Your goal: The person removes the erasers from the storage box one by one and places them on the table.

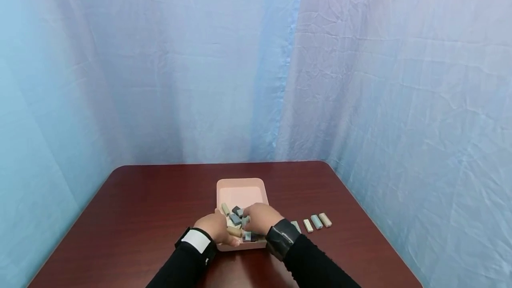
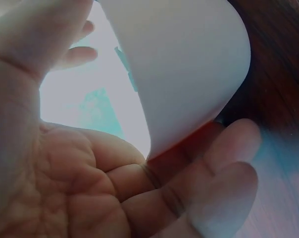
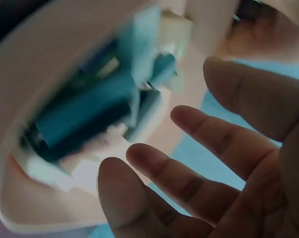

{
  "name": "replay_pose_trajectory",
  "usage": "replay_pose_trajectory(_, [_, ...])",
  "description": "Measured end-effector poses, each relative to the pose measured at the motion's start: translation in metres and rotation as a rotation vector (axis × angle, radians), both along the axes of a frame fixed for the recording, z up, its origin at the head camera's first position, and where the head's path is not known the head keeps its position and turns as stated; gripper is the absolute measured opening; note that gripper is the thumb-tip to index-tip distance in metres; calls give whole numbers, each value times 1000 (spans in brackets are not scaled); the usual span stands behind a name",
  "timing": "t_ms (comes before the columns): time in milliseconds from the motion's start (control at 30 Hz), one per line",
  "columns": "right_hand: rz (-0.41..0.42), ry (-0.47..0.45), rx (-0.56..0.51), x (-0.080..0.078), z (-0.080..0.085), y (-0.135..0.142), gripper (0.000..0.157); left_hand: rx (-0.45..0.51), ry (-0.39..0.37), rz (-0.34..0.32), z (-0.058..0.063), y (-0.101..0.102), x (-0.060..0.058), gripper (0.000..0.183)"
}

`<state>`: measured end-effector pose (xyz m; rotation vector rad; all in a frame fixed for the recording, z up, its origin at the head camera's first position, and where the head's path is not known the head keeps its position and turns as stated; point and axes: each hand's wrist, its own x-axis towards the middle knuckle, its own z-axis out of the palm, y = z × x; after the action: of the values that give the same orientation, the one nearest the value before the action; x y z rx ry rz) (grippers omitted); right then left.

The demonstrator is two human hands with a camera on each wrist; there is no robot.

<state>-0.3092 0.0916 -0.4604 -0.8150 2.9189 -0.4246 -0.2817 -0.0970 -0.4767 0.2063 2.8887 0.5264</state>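
A pale pink tray (image 1: 240,183) on the table holds a jumble of small blocks (image 1: 235,219) in cream, grey and blue-grey. My left hand (image 1: 214,226) grips the tray's left side; in the left wrist view its fingers (image 2: 233,144) curl against the outer wall. Over the tray's right part is my right hand (image 1: 262,218). The right wrist view shows its fingers (image 3: 149,161) spread and loosely bent, with nothing between them. Teal-looking blocks (image 3: 85,109) in the tray are blurred there. Both hands hide part of the contents in the head view.
A short row of similar small blocks (image 1: 316,222), cream and pale blue-green, lies on the table right of the tray, partly behind the right wrist. The dark red-brown table (image 1: 160,199) is backed by pale blue curtains (image 1: 224,79) at the rear and sides.
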Motion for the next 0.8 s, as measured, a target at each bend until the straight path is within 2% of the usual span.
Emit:
replay_pose_trajectory(167, [5,-40,46,-1,-21,-7,17,20,-22,5,-1,-1,3,117])
replay_pose_trajectory(300, [-2,-40,38,0,-29,-8,12,18,-20,0,0,-1,5,118])
replay_pose_trajectory(533, [38,8,44,5,-26,-6,14,3,-4,0,1,0,5,103])
replay_pose_trajectory(700, [65,118,60,5,-31,-6,13,9,-7,4,3,1,5,76])
replay_pose_trajectory(800, [64,158,68,4,-34,-7,14,15,-8,3,1,0,1,79])
